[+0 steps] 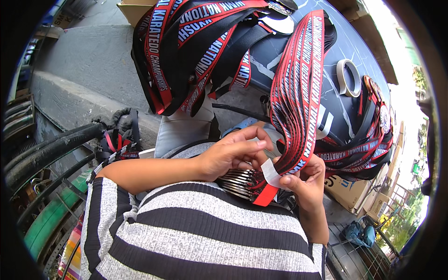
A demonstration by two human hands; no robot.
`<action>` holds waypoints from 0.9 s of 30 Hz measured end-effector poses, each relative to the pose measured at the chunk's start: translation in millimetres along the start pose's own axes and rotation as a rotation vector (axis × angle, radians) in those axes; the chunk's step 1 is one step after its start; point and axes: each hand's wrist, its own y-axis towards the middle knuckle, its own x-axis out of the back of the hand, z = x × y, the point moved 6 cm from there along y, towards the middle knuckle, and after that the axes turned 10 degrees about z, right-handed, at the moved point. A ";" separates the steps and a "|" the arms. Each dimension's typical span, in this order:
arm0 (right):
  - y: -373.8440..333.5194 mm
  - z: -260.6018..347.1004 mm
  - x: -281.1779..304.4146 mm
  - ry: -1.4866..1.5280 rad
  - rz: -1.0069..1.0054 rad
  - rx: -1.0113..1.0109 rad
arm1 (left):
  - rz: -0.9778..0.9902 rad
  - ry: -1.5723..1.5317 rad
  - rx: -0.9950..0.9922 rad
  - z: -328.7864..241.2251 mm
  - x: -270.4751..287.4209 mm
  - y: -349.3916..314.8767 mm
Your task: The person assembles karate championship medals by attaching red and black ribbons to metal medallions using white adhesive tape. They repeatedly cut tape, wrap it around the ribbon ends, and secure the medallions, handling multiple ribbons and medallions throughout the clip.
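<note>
A thick stack of red and black printed ribbons (pixel 298 88) hangs over the table edge, its lower end gathered at my lap. My right hand (pixel 308 179) is closed around that end, thumb on a short strip of whitish tape (pixel 270 173) lying across it. A red ribbon end (pixel 265 196) sticks out below the tape. My left hand (pixel 233 151) is just left of the strip, fingers half curled and seemingly apart; I see nothing held in it. Under it lies a row of stacked metal medals (pixel 235 183), seen edge-on, partly hidden by my fingers.
The dark marbled round table (pixel 268 56) holds a tape roll (pixel 348 78). Another ribbon bundle (pixel 186 51) drapes over its left side, and more ribbons with medals (pixel 359 151) hang at right. Cardboard boxes (pixel 347 191) stand below; a black metal chair (pixel 51 154) is at left.
</note>
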 end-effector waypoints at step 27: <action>0.6 -1.6 2.3 -0.112 0.063 -0.005 | 0.027 -0.029 0.125 12.4 0.8 2.9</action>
